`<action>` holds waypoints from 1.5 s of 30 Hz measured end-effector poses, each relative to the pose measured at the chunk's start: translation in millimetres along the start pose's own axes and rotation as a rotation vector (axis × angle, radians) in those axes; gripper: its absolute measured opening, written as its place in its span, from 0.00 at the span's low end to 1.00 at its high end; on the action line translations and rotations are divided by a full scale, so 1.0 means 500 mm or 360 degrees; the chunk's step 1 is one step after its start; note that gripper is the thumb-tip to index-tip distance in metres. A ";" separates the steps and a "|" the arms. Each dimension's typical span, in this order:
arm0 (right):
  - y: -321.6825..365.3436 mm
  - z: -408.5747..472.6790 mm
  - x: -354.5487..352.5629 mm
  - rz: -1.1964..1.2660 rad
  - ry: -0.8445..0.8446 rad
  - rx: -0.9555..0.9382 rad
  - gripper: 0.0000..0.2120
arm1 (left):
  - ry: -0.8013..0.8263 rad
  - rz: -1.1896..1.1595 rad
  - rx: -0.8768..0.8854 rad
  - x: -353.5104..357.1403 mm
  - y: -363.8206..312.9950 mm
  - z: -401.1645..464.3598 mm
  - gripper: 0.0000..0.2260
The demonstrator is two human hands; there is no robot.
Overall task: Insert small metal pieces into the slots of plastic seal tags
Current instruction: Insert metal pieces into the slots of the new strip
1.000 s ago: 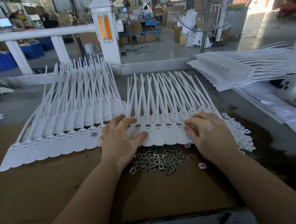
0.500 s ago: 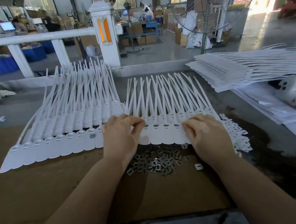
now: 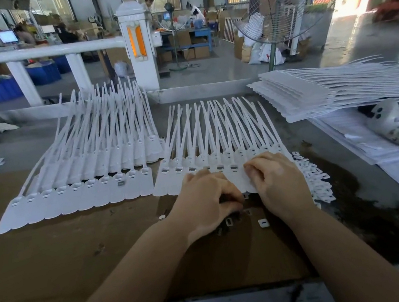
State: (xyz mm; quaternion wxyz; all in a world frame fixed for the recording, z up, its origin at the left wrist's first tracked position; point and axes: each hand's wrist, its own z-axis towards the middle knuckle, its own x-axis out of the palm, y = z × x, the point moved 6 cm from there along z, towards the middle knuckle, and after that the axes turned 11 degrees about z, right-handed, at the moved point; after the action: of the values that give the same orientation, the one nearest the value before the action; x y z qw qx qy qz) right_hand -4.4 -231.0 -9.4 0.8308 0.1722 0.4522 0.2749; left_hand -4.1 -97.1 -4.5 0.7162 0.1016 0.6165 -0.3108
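Two rows of white seal tags [image 3: 212, 172] are laid flat on the table [image 3: 78, 248]. The left hand [image 3: 205, 203] is curled over the metal pieces [image 3: 228, 222]; whether its grip holds one cannot be told. The right hand [image 3: 277, 181] is curled on the near-right tags.

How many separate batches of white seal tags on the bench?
3: a fanned batch at left, a fanned row at centre, a stacked pile at far right. More may lie outside the view.

Two bare forearms, left hand [image 3: 207, 201], right hand [image 3: 281, 185], no sleeves, gloves or jewellery visible
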 end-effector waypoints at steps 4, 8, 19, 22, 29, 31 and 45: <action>0.000 0.001 0.000 0.0023 -0.0006 0.0008 0.09 | 0.0013 -0.0048 0.0018 0.005 -0.012 -0.001 0.06; 0.000 -0.001 -0.001 0.0045 -0.0020 0.0028 0.09 | 0.0073 -0.0148 0.0083 0.016 -0.033 -0.002 0.09; -0.001 0.000 -0.003 0.0085 -0.0007 0.0047 0.09 | 0.0062 0.0051 0.0073 0.025 -0.049 -0.001 0.10; -0.001 0.000 -0.004 0.0103 -0.0024 0.0055 0.09 | 0.0037 0.0070 0.0031 0.023 -0.041 0.001 0.10; 0.002 -0.001 -0.007 0.0113 -0.0014 0.0034 0.10 | -0.0378 -0.0012 -0.0410 -0.020 0.028 -0.002 0.07; 0.007 -0.002 -0.010 0.0117 -0.0038 0.0002 0.09 | -0.0497 -0.0072 -0.0608 -0.035 0.061 -0.013 0.06; 0.025 0.012 -0.040 0.0220 -0.0076 -0.0082 0.07 | -0.0395 -0.0057 -0.0544 -0.037 0.065 -0.006 0.03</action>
State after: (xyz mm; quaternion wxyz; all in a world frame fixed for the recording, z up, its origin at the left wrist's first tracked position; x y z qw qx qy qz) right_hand -12.0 -233.6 13.7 0.8245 0.1881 0.4121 0.3390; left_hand 11.0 -64.2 4.7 0.7879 -0.0713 0.5690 -0.2246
